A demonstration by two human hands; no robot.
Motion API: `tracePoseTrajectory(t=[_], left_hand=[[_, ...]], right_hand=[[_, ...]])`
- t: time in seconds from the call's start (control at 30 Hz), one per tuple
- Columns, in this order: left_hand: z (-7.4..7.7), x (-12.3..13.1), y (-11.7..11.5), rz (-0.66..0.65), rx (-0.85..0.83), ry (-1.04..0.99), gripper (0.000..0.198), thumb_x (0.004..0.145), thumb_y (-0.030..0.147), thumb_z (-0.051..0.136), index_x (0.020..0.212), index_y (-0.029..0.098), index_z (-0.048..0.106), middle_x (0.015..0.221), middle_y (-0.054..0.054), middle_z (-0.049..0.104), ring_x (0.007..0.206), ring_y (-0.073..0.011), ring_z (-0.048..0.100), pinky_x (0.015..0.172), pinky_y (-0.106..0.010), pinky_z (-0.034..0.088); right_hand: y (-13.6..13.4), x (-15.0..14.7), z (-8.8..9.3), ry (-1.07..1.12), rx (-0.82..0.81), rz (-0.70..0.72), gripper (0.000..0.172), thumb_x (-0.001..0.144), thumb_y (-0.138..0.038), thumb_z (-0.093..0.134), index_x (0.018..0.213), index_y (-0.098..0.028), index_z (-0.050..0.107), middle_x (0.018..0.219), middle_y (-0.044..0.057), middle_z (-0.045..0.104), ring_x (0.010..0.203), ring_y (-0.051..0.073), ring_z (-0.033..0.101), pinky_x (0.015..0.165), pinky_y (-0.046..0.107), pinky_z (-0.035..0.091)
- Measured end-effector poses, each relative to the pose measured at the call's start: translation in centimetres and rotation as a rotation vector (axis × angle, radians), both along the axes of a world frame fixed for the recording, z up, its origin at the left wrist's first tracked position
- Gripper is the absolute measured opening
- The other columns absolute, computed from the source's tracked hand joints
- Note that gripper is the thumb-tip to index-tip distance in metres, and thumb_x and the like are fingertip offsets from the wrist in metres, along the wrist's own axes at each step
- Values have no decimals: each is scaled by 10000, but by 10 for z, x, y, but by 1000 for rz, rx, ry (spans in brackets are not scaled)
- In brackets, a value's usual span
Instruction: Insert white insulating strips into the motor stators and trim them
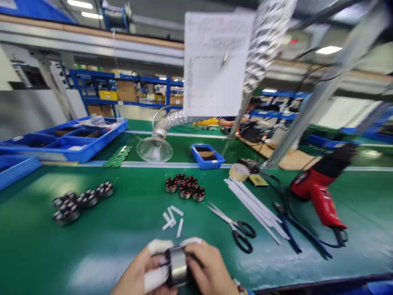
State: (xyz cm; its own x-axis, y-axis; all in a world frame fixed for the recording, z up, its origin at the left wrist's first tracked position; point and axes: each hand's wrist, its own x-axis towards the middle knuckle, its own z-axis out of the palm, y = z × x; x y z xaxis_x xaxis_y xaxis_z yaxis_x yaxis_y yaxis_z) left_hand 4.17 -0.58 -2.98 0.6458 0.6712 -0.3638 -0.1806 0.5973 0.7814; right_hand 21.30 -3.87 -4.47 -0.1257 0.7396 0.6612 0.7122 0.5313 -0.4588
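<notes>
At the front edge of the green table, a round motor stator with a silver metal side is held between my two hands. My left hand, white wraps on its fingers, grips it from the left. The fingers of my right hand close around its right side, one of them also wrapped in white. Just beyond lie several short white tube pieces. Black-handled scissors rest open to the right. Several red-and-black stators stand grouped farther back, and several with white tops are at the left.
Long white tubes, pliers, a tape roll and a red heat gun occupy the right side. Green circuit boards, a fume hood and a small blue bin are behind. A divided blue tray sits left.
</notes>
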Motion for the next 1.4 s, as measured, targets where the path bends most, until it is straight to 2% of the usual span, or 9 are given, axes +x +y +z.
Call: tracePoseTrajectory(t=[0.07, 0.17, 0.37, 0.53, 0.73, 1.17, 1.4], left_hand=[[10, 1, -6, 37, 21, -13, 384, 621, 234, 687, 965, 196, 522, 921, -75, 611, 883, -228, 573, 743, -366, 428], [15, 1, -9, 54, 17, -32, 368, 630, 201, 670, 969, 182, 526, 932, -81, 603, 871, -218, 576, 734, -367, 440], [5, -2, -11, 57, 39, -37, 356, 638, 175, 655, 965, 176, 514, 919, -69, 606, 790, -177, 593, 684, -336, 466], [6, -3, -10, 69, 88, 52, 331, 627, 174, 661, 911, 178, 492, 860, -38, 601, 730, -158, 593, 621, -300, 469], [8, -5, -9, 65, 101, 83, 344, 601, 172, 672, 889, 176, 483, 847, -37, 599, 719, -151, 591, 612, -290, 468], [14, -3, -8, 78, 131, 158, 224, 634, 185, 599, 825, 166, 483, 779, -15, 590, 631, -110, 555, 548, -243, 456], [2, -3, -6, 117, 88, 112, 196, 655, 165, 608, 817, 160, 499, 742, -8, 608, 626, -119, 586, 528, -231, 459]], right_hand=[[-5, 3, -2, 54, -80, -19, 168, 803, -128, 430, 824, -189, 586, 709, 20, 664, 634, 115, 617, 565, 185, 489], [-9, 8, -7, 82, -115, -15, 175, 779, -144, 464, 851, -202, 613, 740, 29, 687, 649, 145, 640, 572, 216, 508], [-5, 6, -6, -10, -23, 8, 189, 732, -110, 444, 813, -202, 587, 673, 9, 674, 570, 128, 631, 508, 191, 501], [-4, 2, -3, -160, 79, 1, 205, 685, -84, 390, 795, -203, 516, 691, 32, 651, 592, 138, 621, 495, 210, 485], [-4, 4, -4, -210, 72, 34, 230, 666, -71, 392, 810, -212, 503, 709, 37, 638, 643, 148, 627, 518, 218, 486], [-3, 2, -3, -241, 58, 84, 225, 699, -47, 380, 832, -187, 496, 703, 51, 613, 643, 136, 608, 526, 213, 487], [-2, 2, -5, -243, 9, 96, 206, 726, -61, 384, 822, -191, 510, 702, 40, 617, 662, 141, 616, 566, 217, 496]])
